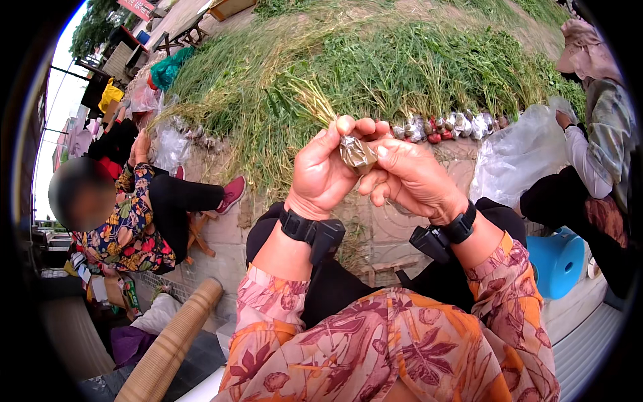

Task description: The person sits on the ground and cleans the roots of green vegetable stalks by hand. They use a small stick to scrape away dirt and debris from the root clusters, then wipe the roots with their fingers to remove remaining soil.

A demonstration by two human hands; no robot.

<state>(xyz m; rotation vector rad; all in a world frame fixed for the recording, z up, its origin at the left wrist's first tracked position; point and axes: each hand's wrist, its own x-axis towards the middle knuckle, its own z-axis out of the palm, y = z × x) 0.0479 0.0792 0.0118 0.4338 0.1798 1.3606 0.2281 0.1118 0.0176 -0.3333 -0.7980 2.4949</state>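
Note:
A small bunch of green plants with pale stems (315, 100) is held upright but tilted left in my left hand (321, 173), its thumb and fingers around the stem base. Shiny brownish plastic film (355, 153) wraps the bottom of the bunch. With thumb and fingers, my right hand (414, 176) pinches the lower right side of that film. Beyond my hands lies a broad heap of similar plants (402, 70). Along its near edge, several bunches have bases wrapped in plastic (459, 125), some clear or whitish, some red.
A seated person in a flowered top (133, 216) handles stems at left. Another person (600, 120) sits at right, beside clear plastic sheeting (522, 151) and a blue stool (557, 264). A rolled mat (173, 341) leans at lower left. Paving (228, 256) surrounds my feet.

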